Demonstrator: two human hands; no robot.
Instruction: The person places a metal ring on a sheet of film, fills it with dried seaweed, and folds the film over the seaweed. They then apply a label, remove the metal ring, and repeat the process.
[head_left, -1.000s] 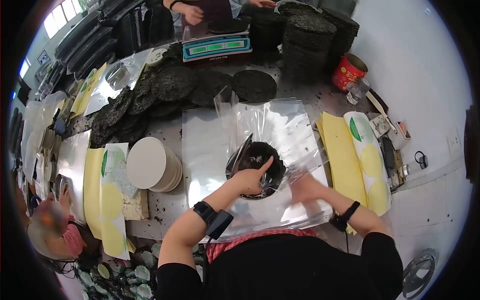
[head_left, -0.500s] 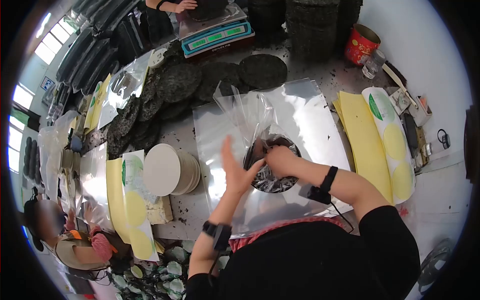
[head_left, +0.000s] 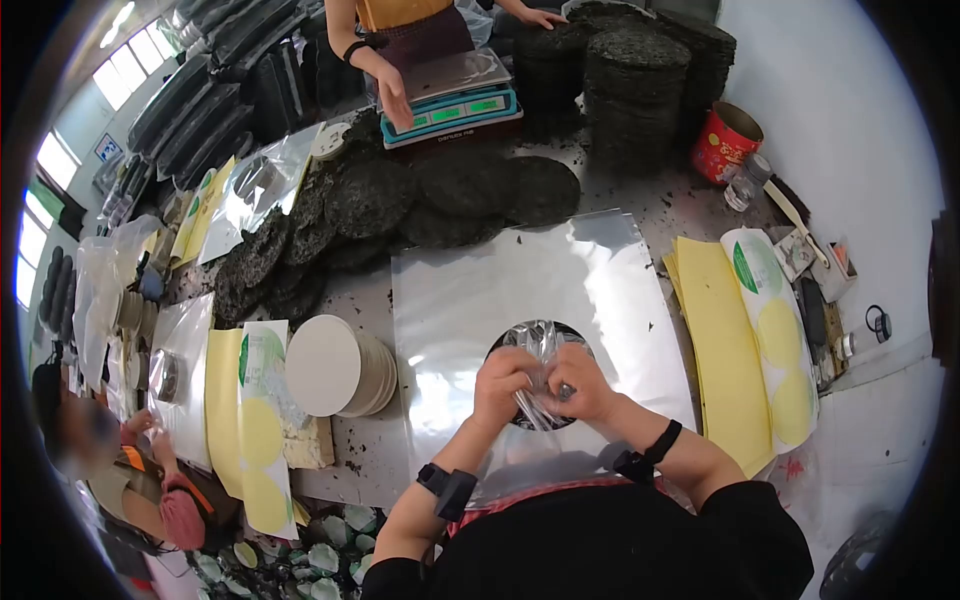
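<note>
In front of me, a clear plastic bag point(head_left: 541, 334) is bunched up over a round dark opening or disc point(head_left: 536, 424) in the middle of a stack of shiny clear plastic sheets point(head_left: 460, 300). My left hand point(head_left: 503, 385) is closed on the left side of the gathered plastic. Close beside it, my right hand point(head_left: 583, 384) grips the right side, its fingers curled. A small grey, round-ended thing shows in the right fist; I cannot make out what it is. What lies under the plastic is mostly hidden by my hands.
Left stands a stack of round white discs point(head_left: 323, 365); right lie yellow sheets point(head_left: 712, 345) and round labels point(head_left: 779, 335). Dark dried-seaweed discs point(head_left: 370, 197) spread behind. Across are a scale point(head_left: 450, 118), a red can point(head_left: 727, 142) and a co-worker's hand point(head_left: 394, 100). Another person point(head_left: 140, 490) works at left.
My right hand has come up from the round opening, and my spread left hand has closed; both now grip the bunched plastic. The co-worker's dark load has left the scale. My view has shifted.
</note>
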